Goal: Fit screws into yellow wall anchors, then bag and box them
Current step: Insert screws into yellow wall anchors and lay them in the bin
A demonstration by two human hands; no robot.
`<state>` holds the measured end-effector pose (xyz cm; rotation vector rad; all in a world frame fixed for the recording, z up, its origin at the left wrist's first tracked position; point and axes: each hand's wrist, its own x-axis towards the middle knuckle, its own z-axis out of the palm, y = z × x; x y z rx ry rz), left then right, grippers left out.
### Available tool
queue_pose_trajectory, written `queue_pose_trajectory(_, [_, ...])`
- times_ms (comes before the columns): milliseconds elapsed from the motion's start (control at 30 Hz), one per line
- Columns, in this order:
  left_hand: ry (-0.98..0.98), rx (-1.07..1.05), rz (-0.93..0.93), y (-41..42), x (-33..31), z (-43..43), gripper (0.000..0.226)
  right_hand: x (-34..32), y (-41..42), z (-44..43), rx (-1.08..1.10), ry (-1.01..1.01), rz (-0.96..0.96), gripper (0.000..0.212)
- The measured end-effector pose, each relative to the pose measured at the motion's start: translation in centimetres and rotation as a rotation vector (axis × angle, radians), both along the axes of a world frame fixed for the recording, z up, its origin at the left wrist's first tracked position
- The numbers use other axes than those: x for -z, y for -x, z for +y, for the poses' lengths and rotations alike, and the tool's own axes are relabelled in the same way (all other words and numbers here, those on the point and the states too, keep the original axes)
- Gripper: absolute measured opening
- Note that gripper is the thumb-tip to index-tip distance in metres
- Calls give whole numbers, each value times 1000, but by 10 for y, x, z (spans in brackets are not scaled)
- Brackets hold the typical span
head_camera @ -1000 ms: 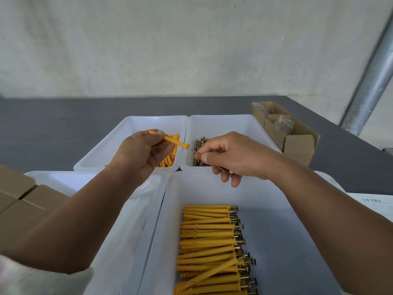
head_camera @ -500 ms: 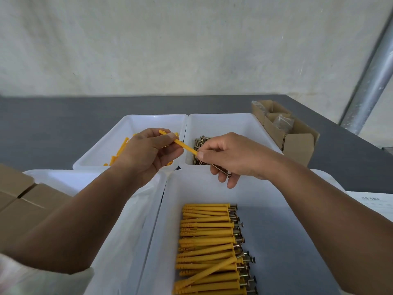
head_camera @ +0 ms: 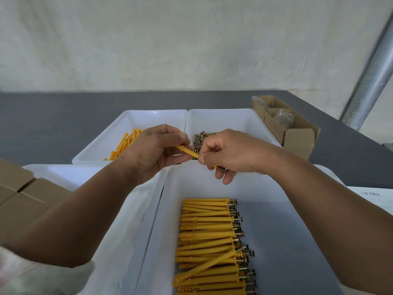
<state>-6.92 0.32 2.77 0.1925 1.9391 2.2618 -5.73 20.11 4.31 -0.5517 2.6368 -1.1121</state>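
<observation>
My left hand (head_camera: 153, 150) pinches one yellow wall anchor (head_camera: 188, 151) between thumb and fingers. My right hand (head_camera: 231, 154) pinches a screw (head_camera: 222, 170) whose shaft runs into the anchor's end; the screw's head shows under my right fingers. Both hands meet above the near rims of two far trays. The far left tray (head_camera: 102, 150) holds loose yellow anchors (head_camera: 125, 143). A pile of screws (head_camera: 201, 138) lies in the far right tray (head_camera: 244, 122). Below, the near right tray (head_camera: 287, 241) holds several finished anchors with screws (head_camera: 210, 245) in a row.
Brown cardboard boxes (head_camera: 19, 196) sit at the left edge beside the near left tray (head_camera: 63, 173). An open cardboard box (head_camera: 297, 135) with clear bags stands at the back right on the dark table (head_camera: 53, 116). A metal pole (head_camera: 370, 86) leans at the right.
The hands have come together: the anchor in my left hand and the screw in my right now meet, with the screw entering the anchor. The loose anchors behind my left hand show again.
</observation>
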Motion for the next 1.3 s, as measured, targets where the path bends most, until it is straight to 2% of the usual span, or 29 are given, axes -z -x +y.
queue_pose_trajectory(200, [30, -169, 8, 4, 0, -3, 12, -3, -6, -5, -97, -232, -119, 8])
queue_pose_trajectory(367, [256, -327, 89, 10, 4, -12, 11, -1, -11, -7, -128, -452, -205, 11])
queue_pose_trajectory(600, [556, -417, 208, 11, 12, -16, 7, 6, -19, -16, -180, -774, -118, 21])
queue_pose_trajectory(700, [658, -431, 253, 11, 13, -14, 5, 10, -19, -18, -192, -842, -80, 23])
queue_pose_trajectory(1100, [860, -455, 338, 14, 19, -16, 11, 8, -19, -19, -153, -805, -149, 24])
queue_pose_trajectory(1200, [974, -476, 375, 17, 22, -17, 11, -4, -15, -10, -117, -594, -148, 19])
queue_pose_trajectory(1300, [1077, -487, 382, 21, 28, -20, 7, -18, -5, 5, 55, -363, 28, 18])
